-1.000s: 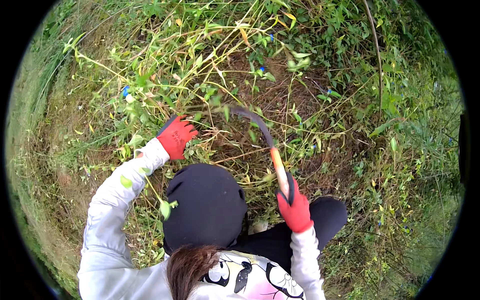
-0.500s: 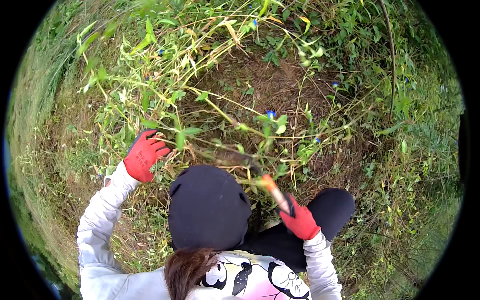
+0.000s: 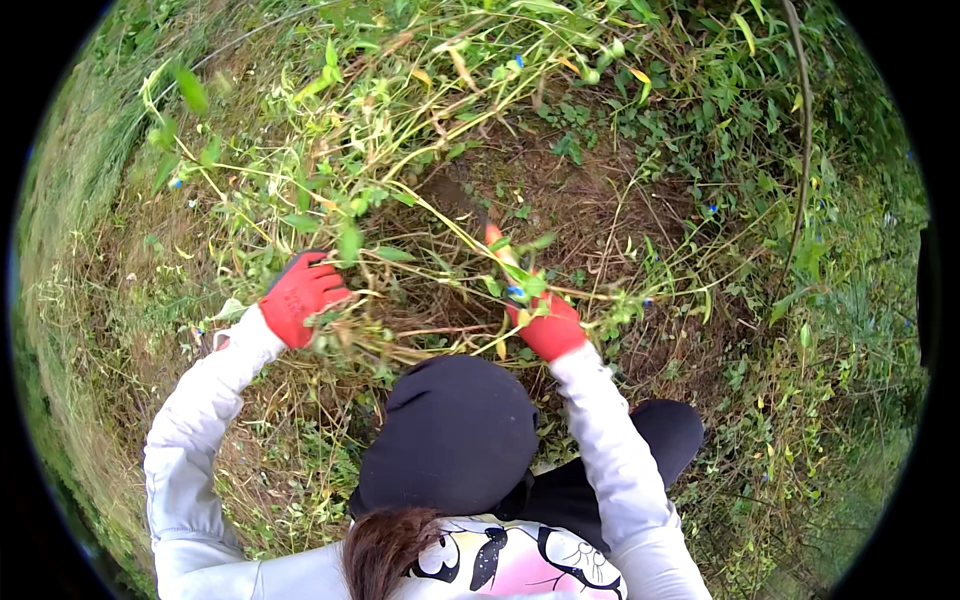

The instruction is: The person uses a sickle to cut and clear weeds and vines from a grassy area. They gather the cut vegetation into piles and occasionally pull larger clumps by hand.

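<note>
My left hand (image 3: 303,298), in a red and black work glove, is closed round a bunch of weed stems (image 3: 372,338) that trail to the right past my knee. In my right hand (image 3: 548,325), gloved the same way, is a sickle (image 3: 497,243) with an orange and pale handle. Its dark blade reaches forward and left, low among the weeds, and leaves and stems partly cover it. Long green stems with small blue flowers (image 3: 515,292) cross over the handle and the right glove.
Bare brown soil (image 3: 560,190) with dry stalks lies ahead of my right hand. Dense green weeds (image 3: 400,110) grow at the front left. A thin woody stem (image 3: 804,130) runs down at the right. My bent knee (image 3: 450,430) in black trousers is just below the hands.
My right hand has moved forward and left with the sickle, from beside my knee to among the weeds. The left hand stays nearly in place, still gripping stems.
</note>
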